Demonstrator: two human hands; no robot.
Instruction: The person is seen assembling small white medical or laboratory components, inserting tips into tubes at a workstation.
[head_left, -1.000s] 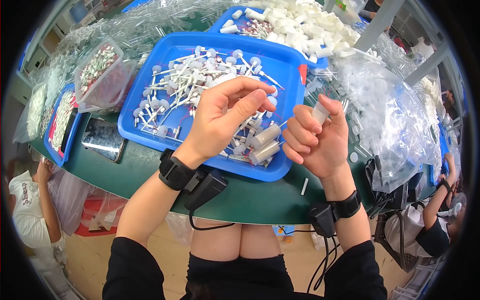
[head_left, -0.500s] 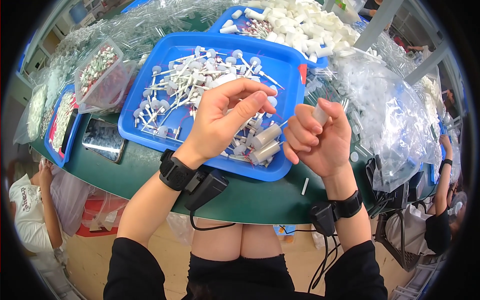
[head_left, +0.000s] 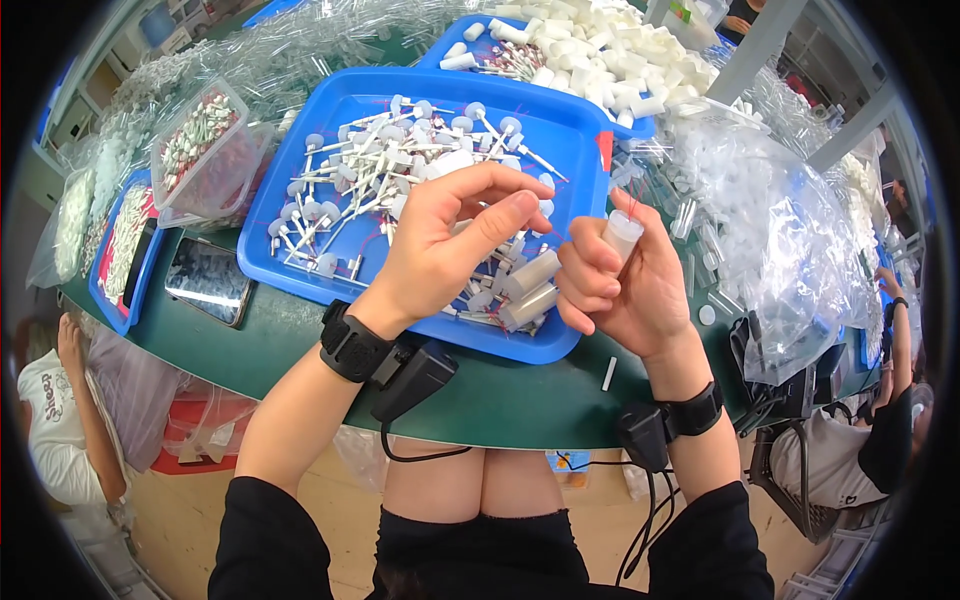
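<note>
My right hand (head_left: 635, 275) is closed around a short whitish tube (head_left: 623, 232), its top end tipped toward me, with thin red threads sticking out. Just left of it, my left hand (head_left: 450, 235) hovers over the blue tray (head_left: 262, 262); its fingers are loosely bent, thumb and forefinger apart, and nothing shows between them. White sticks with round translucent discs (head_left: 320, 210) and red threads lie heaped in that tray. Two larger whitish tubes (head_left: 531, 275) rest at its near right corner, below my hands.
Behind stands another blue tray with piled white tubes (head_left: 620, 60). A clear bag (head_left: 790, 270) lies right, a phone (head_left: 208, 280) and clear boxes (head_left: 200, 150) left. A small white stick (head_left: 609, 373) lies near the table edge. Cables hang from my wrist devices. Other people sit at both sides.
In my right hand the tube has tilted, so its end with red threads now shows, and the hand has shifted slightly left. My left hand has barely moved.
</note>
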